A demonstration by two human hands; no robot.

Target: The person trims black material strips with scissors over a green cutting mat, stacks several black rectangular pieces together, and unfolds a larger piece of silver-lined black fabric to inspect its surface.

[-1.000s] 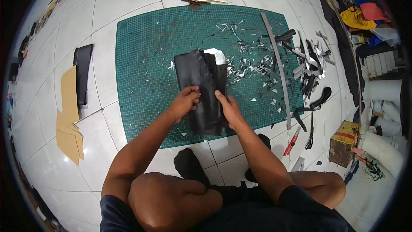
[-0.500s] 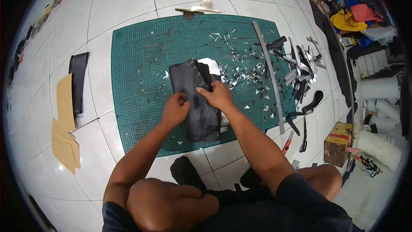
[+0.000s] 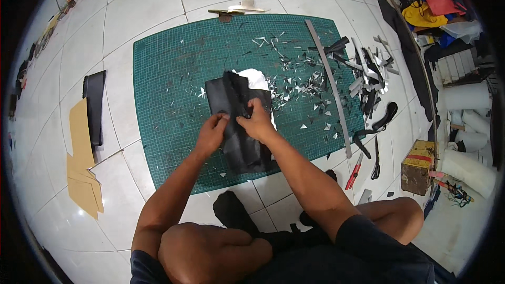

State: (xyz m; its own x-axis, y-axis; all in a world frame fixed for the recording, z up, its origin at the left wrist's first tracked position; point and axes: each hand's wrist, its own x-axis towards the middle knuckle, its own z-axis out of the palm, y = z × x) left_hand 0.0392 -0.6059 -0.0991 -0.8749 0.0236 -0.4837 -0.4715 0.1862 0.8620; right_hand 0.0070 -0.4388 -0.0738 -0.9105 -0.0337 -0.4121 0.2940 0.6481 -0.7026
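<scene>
A dark green cutting mat (image 3: 173, 89) lies on the floor, and on it is a layered stack of black sheet material (image 3: 244, 152). A white piece (image 3: 255, 78) shows from under the stack's far right corner. My left hand (image 3: 212, 132) is closed, its thumb and fingertips pinching the black sheet near its middle left. With thumb and bent fingers, my right hand (image 3: 256, 123) grips the upper layer along a raised, rough-looking fold. Part of the sheet under both hands is hidden.
A metal ruler (image 3: 329, 84) lies across the mat's right side among small black and white scraps (image 3: 302, 87). Cut strips (image 3: 368, 73) are piled beyond it. A red cutter (image 3: 354, 173) rests at lower right. Tan card pieces (image 3: 81, 147) lie left, a yellow box (image 3: 418, 165) right.
My right hand has shifted left, carrying the upper layer's edge toward my left hand, so the fold stands up more. The whole view has also moved slightly.
</scene>
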